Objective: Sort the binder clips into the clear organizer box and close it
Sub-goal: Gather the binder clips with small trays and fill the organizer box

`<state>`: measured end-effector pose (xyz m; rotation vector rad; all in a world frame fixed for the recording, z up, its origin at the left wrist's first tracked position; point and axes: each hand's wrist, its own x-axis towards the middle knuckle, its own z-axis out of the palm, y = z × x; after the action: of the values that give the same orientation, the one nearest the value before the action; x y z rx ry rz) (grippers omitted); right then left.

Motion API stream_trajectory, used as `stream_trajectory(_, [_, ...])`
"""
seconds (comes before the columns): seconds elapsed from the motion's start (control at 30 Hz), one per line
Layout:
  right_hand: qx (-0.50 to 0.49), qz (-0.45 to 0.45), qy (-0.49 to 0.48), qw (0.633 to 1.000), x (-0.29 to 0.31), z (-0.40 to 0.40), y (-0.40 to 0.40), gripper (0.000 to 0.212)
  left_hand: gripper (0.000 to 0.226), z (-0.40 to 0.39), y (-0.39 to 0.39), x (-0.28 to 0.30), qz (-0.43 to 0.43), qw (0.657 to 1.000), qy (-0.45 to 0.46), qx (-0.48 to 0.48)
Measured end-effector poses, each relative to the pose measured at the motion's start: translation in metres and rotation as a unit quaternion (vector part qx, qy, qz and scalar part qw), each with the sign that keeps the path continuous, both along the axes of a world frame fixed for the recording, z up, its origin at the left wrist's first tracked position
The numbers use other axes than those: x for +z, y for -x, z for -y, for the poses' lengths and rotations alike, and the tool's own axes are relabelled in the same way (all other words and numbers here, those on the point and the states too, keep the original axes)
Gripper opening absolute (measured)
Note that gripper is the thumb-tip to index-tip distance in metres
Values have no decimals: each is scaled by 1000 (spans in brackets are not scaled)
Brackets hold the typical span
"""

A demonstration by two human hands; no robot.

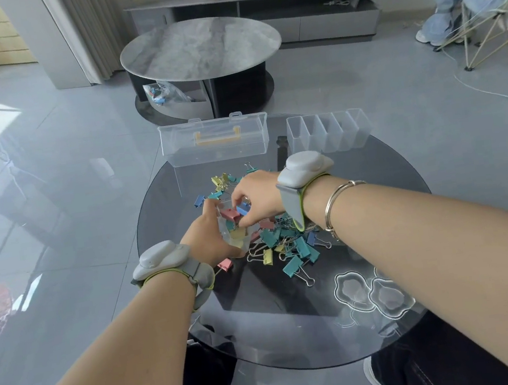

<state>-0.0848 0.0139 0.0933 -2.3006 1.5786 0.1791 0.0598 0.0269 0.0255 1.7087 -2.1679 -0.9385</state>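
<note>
You're reaching both forearms out over the round glass table (383, 175), hands meeting above the binder clips (288, 246) heaped at its centre. Your left hand (211, 233) is cupping a small clear container (236, 236), fingers curled round its side, w/ pink and yellow clips showing through. Your right hand (255, 197), wrist bent down, is pinching a blue clip (243, 208) at the container's mouth. Each wrist is wearing a grey strap-on device; a metal bangle (338, 204) is sitting on the right forearm.

The clear organizer box (214, 142) is standing open at the table's far edge, long axis running left-right, orange handle facing you. Just right of the box, 1 row of clear insert bins (328, 132) is lying along the same axis; approx. 5 compartments, exact count hard to tell. Loose clips are too many and too overlapped to count: teal, yellow, pink, blue, wire handles pointing every way. Two clear flower-shaped coasters (372, 294) are lying near the table's right-hand near edge.
</note>
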Motion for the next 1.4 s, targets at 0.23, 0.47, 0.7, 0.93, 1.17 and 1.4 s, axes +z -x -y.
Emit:
stream_trajectory(0.23, [0, -25, 37, 999, 2, -4, -3, 23, 88, -1, 4, 2, 2, 1000, -5, 3])
stream_trajectory(0.47, [-72, 69, 26, 995, -4, 0, -6, 18, 86, -4, 4, 4, -8, 1000, -5, -1])
stream_trajectory(0.7, [-120, 126, 18, 985, -4, 1, 7, 18, 87, -6, 3, 5, -16, 1000, -1, -5])
stream_trajectory(0.93, [-149, 115, 1, 982, -16, 4, -8, 25, 85, -5, 4, 6, -19, 1000, -8, -7])
stream_trajectory(1.17, [-216, 122, -32, 968, -15, 12, -7, 34, 86, -4, 2, 5, -25, 1000, -11, -11])
stream_trajectory(1.4, [-203, 154, -118, 960, -5, 6, 0, 23, 89, -3, 1, 4, -22, 1000, -6, -15])
